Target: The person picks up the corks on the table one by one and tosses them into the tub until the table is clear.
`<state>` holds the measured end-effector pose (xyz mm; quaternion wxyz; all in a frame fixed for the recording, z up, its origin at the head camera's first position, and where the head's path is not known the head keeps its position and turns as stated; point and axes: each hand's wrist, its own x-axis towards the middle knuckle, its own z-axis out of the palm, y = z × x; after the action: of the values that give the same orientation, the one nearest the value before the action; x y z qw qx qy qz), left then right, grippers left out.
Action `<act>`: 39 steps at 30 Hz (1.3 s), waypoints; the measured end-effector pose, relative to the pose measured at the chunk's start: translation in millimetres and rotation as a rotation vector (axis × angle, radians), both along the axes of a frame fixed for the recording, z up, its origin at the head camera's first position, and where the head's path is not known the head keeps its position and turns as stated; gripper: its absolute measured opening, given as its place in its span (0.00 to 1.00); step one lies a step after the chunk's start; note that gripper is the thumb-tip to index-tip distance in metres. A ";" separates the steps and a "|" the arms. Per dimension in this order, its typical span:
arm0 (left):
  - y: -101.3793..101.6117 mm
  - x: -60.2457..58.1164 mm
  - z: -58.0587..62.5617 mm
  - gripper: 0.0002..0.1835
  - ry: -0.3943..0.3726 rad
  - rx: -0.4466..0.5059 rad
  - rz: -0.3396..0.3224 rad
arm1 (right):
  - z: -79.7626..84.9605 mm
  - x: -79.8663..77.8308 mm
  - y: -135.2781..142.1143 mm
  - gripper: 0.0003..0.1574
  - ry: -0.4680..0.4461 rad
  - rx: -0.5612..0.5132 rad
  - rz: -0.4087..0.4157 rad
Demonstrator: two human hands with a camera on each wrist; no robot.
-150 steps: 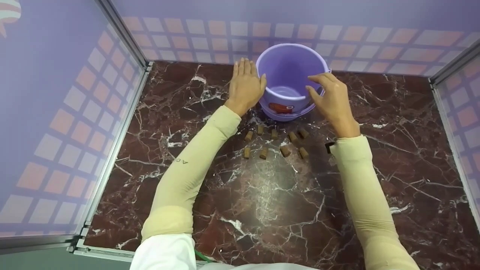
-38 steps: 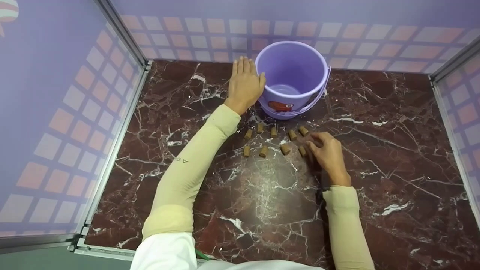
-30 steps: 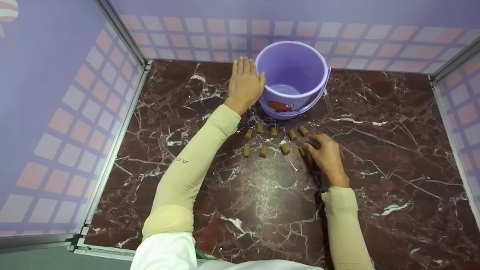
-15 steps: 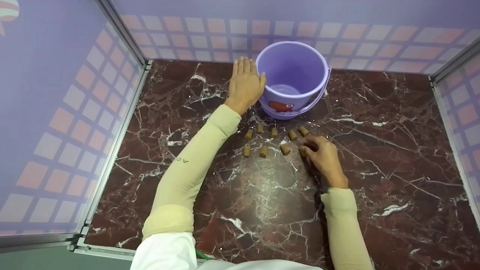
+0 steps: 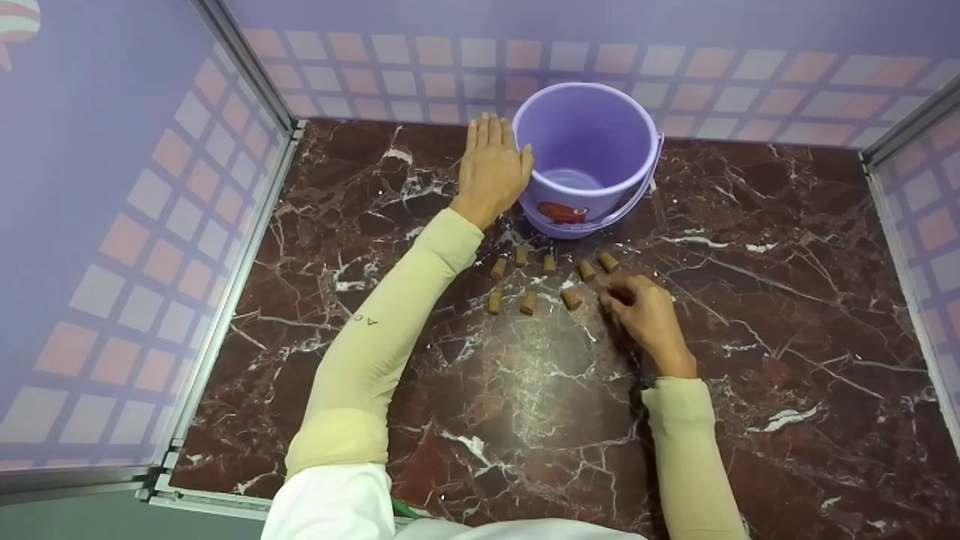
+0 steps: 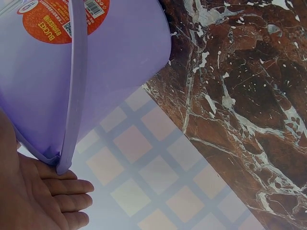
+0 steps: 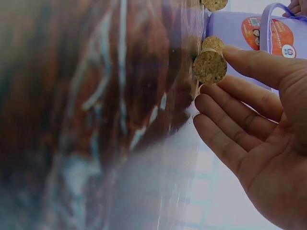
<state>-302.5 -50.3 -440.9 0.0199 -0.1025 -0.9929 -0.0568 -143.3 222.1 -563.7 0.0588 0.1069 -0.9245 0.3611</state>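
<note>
Head view: one bucket (image 5: 589,139), eight corks (image 5: 549,265); right fingers (image 5: 634,283) pinch ninth cork (image 7: 210,67).

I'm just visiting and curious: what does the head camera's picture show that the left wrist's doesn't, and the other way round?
Only the head view shows the small corks, the right hand and the inside of the purple bucket.

Only the left wrist view shows the barcode and the readable word BUCKET on the red label.

Both show the bucket, the left hand, the marbled tabletop and the checkered wall.
</note>
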 end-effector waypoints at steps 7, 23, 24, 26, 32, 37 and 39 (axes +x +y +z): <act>0.7 -0.1 -0.1 0.38 -0.015 -0.019 0.001 | 0.8 2.6 -2.1 0.17 0.009 0.024 0.015; 1.2 0.0 1.6 0.38 -0.015 -0.030 0.008 | 6.1 6.9 -4.7 0.13 -0.011 0.054 0.042; 1.1 0.1 1.7 0.38 -0.013 -0.030 0.008 | 6.5 7.2 -4.6 0.14 -0.017 0.054 0.043; 1.0 -0.1 1.6 0.38 -0.011 -0.026 0.009 | 6.9 7.6 -4.5 0.14 -0.023 0.056 0.045; 0.9 -0.8 1.6 0.38 -0.007 -0.030 0.006 | 7.1 6.8 -5.6 0.14 -0.011 0.081 0.040; 0.9 -0.1 1.8 0.38 -0.024 -0.020 0.006 | 5.9 5.9 -6.2 0.10 -0.002 0.075 0.030; 0.9 0.2 2.0 0.38 -0.027 -0.019 0.005 | 5.4 5.8 -6.4 0.08 0.008 0.071 0.029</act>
<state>-302.2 -49.3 -438.9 0.0058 -0.0996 -0.9938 -0.0489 -137.5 215.8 -558.3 0.0534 0.1237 -0.9348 0.3285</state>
